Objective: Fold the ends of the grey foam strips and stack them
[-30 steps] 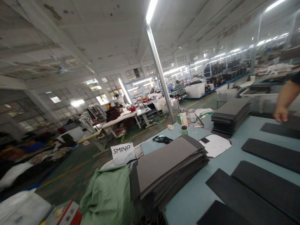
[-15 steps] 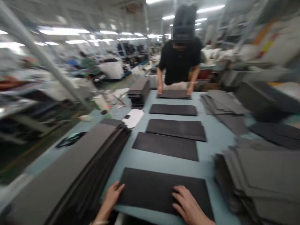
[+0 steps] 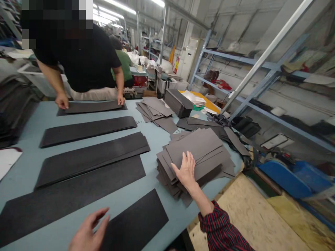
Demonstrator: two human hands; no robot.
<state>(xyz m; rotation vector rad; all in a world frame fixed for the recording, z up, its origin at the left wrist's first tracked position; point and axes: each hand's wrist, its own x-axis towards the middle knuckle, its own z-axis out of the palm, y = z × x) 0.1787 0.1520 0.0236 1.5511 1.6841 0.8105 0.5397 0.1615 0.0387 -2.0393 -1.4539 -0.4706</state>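
Observation:
My right hand (image 3: 186, 169) rests with fingers spread on top of an uneven stack of grey sheets (image 3: 206, 150) at the right of the table. At the bottom, my left hand (image 3: 90, 232) is raised beside a single dark sheet (image 3: 136, 223), its thumb and fingers apart with nothing between them. Beyond that sheet lie a long dark panel (image 3: 78, 198), a layered dark pile (image 3: 91, 157) and another dark strip (image 3: 89, 130).
Across the blue-green table (image 3: 150, 167) a person in a black shirt (image 3: 83, 59) holds a dark strip (image 3: 91, 106) by its ends. Loose grey pieces (image 3: 157, 111) and a dark block of sheets (image 3: 178, 102) lie farther back. Blue shelving (image 3: 251, 61) stands at the right.
The view has swung to the right. My right hand has left the near dark sheet and moved onto the grey stack. My left hand has come off the sheet's left edge.

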